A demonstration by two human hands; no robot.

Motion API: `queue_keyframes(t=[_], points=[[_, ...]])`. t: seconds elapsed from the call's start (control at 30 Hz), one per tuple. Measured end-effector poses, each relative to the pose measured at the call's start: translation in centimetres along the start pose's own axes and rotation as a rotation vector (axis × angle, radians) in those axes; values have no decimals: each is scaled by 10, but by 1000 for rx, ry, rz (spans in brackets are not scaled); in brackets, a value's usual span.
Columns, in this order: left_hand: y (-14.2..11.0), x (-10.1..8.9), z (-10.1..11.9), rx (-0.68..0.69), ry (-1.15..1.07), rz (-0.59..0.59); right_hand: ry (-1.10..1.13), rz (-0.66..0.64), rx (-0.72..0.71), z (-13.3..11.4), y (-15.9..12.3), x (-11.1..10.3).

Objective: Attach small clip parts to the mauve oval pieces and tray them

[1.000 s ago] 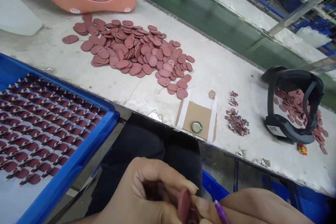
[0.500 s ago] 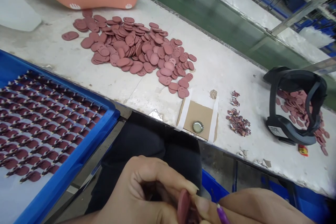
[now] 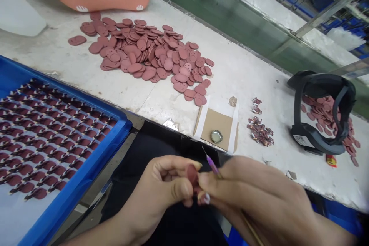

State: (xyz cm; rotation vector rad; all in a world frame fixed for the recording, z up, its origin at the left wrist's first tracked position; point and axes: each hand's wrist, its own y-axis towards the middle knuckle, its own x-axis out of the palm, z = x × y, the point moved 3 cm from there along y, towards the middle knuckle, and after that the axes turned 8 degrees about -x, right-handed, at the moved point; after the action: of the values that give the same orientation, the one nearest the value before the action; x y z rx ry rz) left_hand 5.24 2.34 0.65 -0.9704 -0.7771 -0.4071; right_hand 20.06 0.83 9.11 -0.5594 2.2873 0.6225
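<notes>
One red oval disc held just off the table edge, pinched btwn thumb & fingers of L hand. R hand: thumb & fingers pressed together at disc's edge, also gripping thin purple tool, tip up twd table. Small pc w/ white bit just below disc, blurred; can't tell which fingers have it. Bottle cap on cardboard nearby; disc pile beyond.
</notes>
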Motion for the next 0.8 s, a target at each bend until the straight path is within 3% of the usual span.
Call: queue_keyframes(t=[0.1,0.23,0.5,0.8], points=[[9,-10,-5,-22,-32,67,51,33,3,19,11,6],[13,-14,-10,-93,-133,78,104,-39,93,33,21,10],[10,-16,-16,-140,-231,164,211,-122,235,34,24,10],[6,-15,-16,-128,-213,127,141,-108,204,29,23,10]])
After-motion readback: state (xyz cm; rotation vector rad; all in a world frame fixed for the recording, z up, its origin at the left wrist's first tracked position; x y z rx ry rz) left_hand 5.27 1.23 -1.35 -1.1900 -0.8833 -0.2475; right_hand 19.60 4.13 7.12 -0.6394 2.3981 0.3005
